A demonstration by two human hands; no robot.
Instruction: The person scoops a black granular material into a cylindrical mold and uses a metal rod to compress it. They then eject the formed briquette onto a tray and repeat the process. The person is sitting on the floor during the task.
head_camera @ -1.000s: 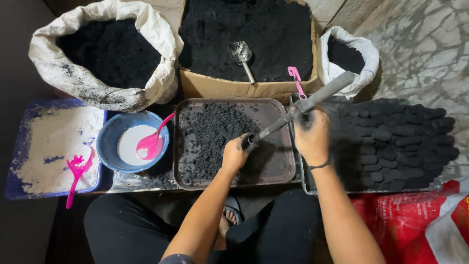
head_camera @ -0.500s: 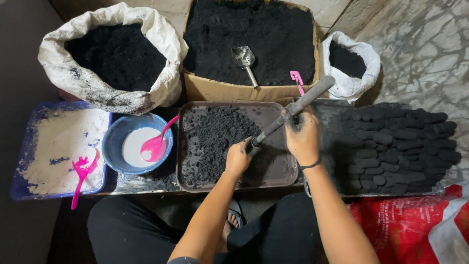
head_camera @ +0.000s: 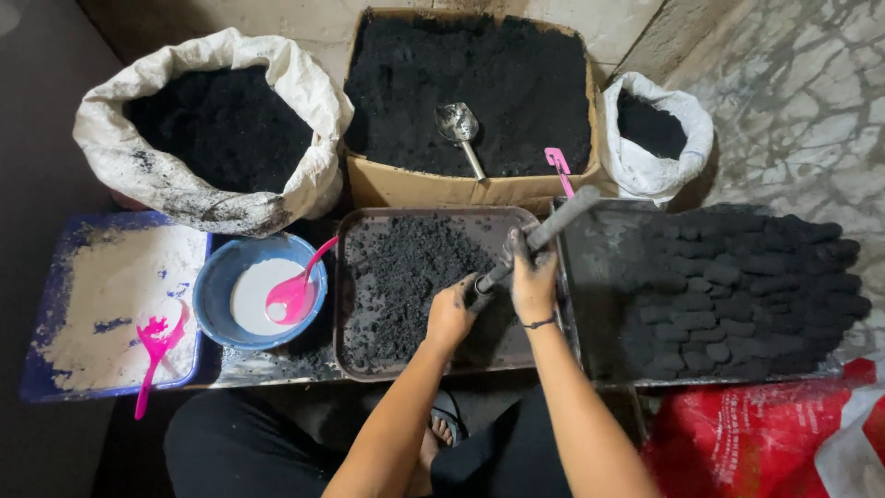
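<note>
Left hand [head_camera: 450,315]: I see it closed low on the metal tube [head_camera: 535,242], over the brown tray [head_camera: 355,355].
Right hand [head_camera: 533,277]: grasping the tube higher up.
Done: rows of black pieces [head_camera: 728,290] right of tray.
Left: loose black mix [head_camera: 406,277] covers much of tray.

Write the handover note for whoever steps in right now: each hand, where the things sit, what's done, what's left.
Left hand: grips the lower end of the metal tube, over the middle tray of loose black mix.
Right hand: wraps the tube higher up; tube is tilted.
Done: rows of pressed black pieces lie on the right tray.
Left: loose mix remains in the middle tray.
</note>
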